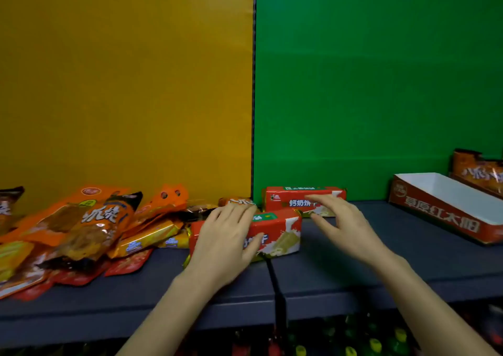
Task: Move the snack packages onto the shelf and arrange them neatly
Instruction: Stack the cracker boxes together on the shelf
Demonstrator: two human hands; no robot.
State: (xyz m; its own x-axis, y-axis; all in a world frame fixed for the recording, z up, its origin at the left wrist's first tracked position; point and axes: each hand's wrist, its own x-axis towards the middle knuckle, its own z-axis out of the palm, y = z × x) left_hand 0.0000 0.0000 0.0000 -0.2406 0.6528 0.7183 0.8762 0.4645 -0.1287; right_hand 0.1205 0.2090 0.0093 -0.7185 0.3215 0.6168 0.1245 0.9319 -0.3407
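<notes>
The left hand [226, 236] lies over the front red biscuit pack [280, 233], fingers curved across its top and thumb against its near face, so it grips the pack. The right hand [343, 228] hangs just right of that pack with its fingers spread and holding nothing; from where I stand I can't tell whether its fingertips touch anything. The front pack lies on the dark shelf [381, 260], turned a little askew. Directly behind it, against the green back panel [381, 83], a second red biscuit pack [288, 199] lies square. To the left of the front pack a loose heap of orange snack pouches [89, 225] and yellow wafer bars [152, 236] sprawls at all angles, overlapping one another. Well to its right stands an empty red display tray [435, 211], with an orange carton [476, 174] behind that. I'd say the moving is largely done, since everything I can see is already on the shelf, but the tidying has barely begun: one pack looks placed, one is being lined up, and the whole heap has yet to be sorted.
</notes>
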